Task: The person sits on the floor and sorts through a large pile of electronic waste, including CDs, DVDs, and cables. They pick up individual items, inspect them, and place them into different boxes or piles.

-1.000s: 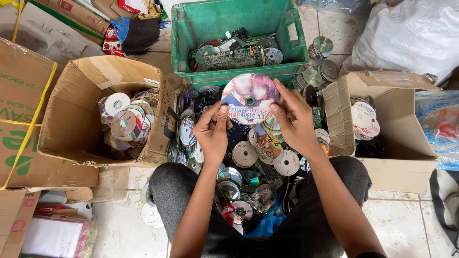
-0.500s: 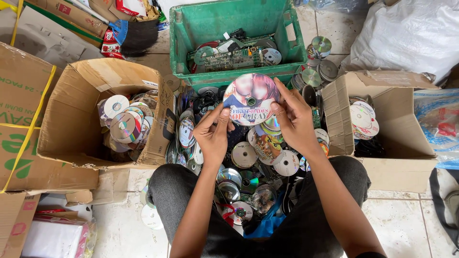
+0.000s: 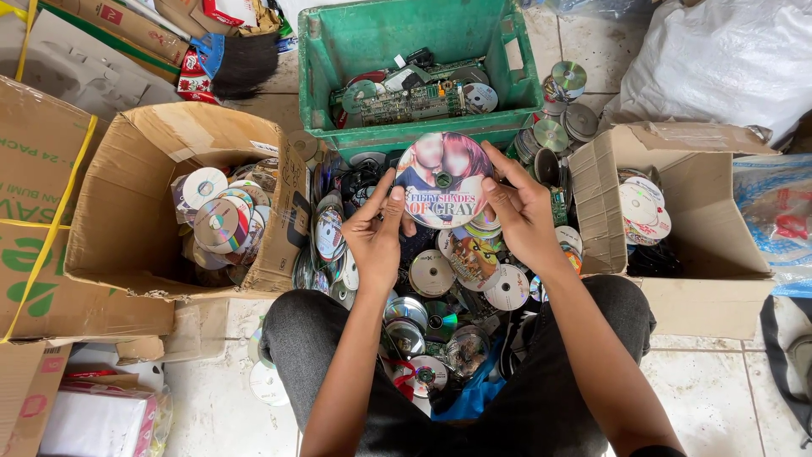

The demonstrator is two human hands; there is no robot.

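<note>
Printed plastic disc held up in both hands over a heap of loose discs.

Head view: the round, picture-printed plastic disc [image 3: 443, 179] sits between the left hand [image 3: 376, 233] and right hand [image 3: 522, 216], each pinching an opposite edge with fingertips, above the pile of mixed shiny discs [image 3: 431, 279] on the lap. It looks light, stiff and slick, likely to scratch, so the rim is the sensible place to hold. An open brown cardboard box [image 3: 161, 144] of discs stands left, another brown cardboard box [image 3: 677, 279] right, a green plastic crate [image 3: 321, 51] ahead.
</note>
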